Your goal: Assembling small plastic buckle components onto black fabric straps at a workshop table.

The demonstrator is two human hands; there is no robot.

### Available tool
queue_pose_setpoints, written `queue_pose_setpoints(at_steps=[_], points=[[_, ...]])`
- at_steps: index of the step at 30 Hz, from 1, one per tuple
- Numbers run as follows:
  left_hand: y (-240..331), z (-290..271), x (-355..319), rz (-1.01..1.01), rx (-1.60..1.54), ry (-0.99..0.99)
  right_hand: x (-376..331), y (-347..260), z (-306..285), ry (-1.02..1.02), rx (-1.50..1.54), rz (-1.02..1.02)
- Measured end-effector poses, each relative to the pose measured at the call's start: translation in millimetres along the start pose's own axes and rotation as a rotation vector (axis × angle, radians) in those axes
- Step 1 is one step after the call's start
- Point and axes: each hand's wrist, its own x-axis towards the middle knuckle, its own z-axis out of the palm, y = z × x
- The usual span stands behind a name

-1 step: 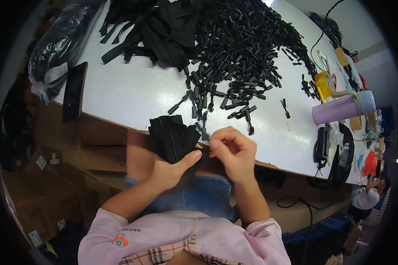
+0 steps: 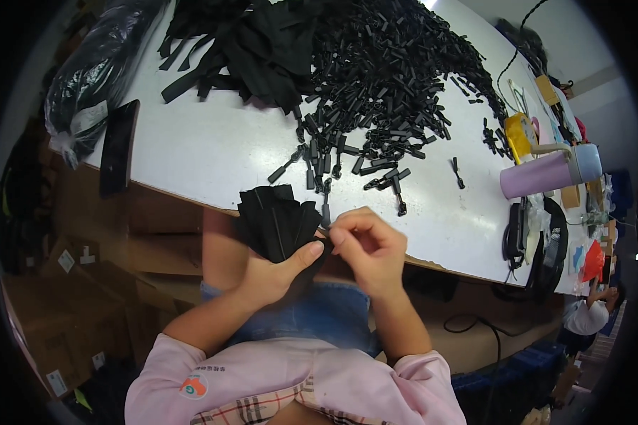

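Lying on the white surface (image 2: 198, 152), a clear plastic bag (image 2: 96, 74) with black contents bore a pale label (image 2: 90, 116). The left hand (image 2: 273, 275) clasped black fabric strips (image 2: 276, 225) in its fingers, their ends fanning above the thumb. Just beside, the right hand (image 2: 374, 256) curled its fingers; whether they gripped anything was unclear.

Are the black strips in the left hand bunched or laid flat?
Bunched: the strips are gathered in the left hand, their ends fanned out beyond it.

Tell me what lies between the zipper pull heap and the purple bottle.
In the head view, one zipper pull lies on the white table between them, with a small cluster of pulls farther back.
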Motion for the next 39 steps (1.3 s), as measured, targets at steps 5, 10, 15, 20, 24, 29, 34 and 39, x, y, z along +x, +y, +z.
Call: queue_pose_setpoints(at_steps=[5,10,15,20,24,29,34,39], points=[[-5,3,0,0.011,-0.025,0.034,-7,4,1,-0.007,-0.316,-0.295],[-2,7,1,0.022,0.009,0.014,-11,6,0,0.023,-0.269,-0.306],[-8,11,-7,0.156,0.074,0.104,-12,8,2,0.021,-0.279,-0.326],[-4,7,-8,0.109,0.225,0.039,-12,14,3,0.066,-0.073,-0.23],[3,7,-3,0.17,0.302,-0.018,-14,8,5,0.022,-0.183,-0.193],[1,5,-6,0.078,0.144,0.009,-19,12,13,0.124,0.008,-0.112],[4,10,-7,0.206,0.123,0.055,-18,15,11,0.08,-0.124,-0.206],[11,7,-5,0.002,-0.002,-0.007,-12,7,-6,-0.127,0.4,0.224]])
